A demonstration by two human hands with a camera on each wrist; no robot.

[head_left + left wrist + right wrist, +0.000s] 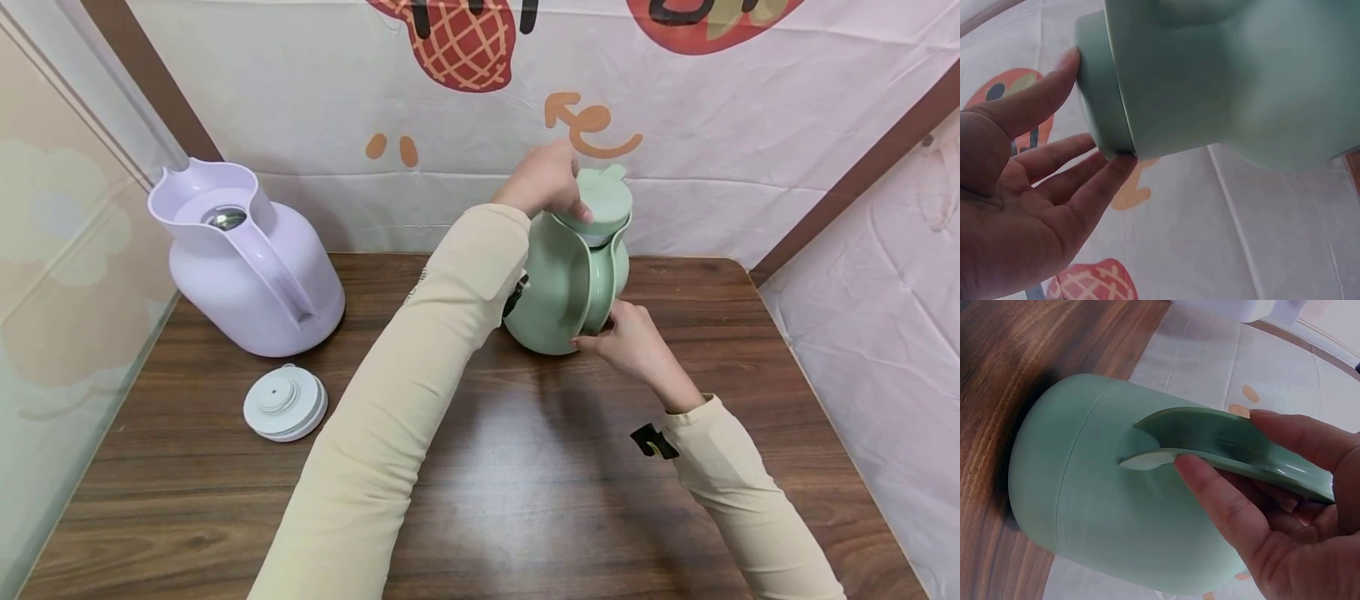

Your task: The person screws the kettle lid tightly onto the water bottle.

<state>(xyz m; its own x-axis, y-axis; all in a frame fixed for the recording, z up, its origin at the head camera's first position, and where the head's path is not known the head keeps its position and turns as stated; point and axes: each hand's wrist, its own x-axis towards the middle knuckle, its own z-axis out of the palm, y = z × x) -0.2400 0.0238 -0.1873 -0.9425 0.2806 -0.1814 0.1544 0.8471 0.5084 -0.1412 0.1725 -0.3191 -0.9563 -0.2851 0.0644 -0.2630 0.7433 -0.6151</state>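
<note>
A pale green thermos jug (551, 308) stands at the back of the table, right of centre. At its mouth is a green lid (606, 198) with a small tab; a white band shows beneath it in the head view. My left hand (546, 177) holds the lid's edge, thumb on one side and fingertips opposite, as the left wrist view shows. Lower down, my right hand (633, 346) grips the jug's handle (1210, 431), thumb on one edge and fingers on the other. Whether the lid is fully seated cannot be seen.
To the left stands a lilac thermos jug (258, 279), its mouth uncovered. A round white stopper (285, 404) lies on the brown wooden table (525, 508) before it. A printed white cloth (300, 108) hangs directly behind the table.
</note>
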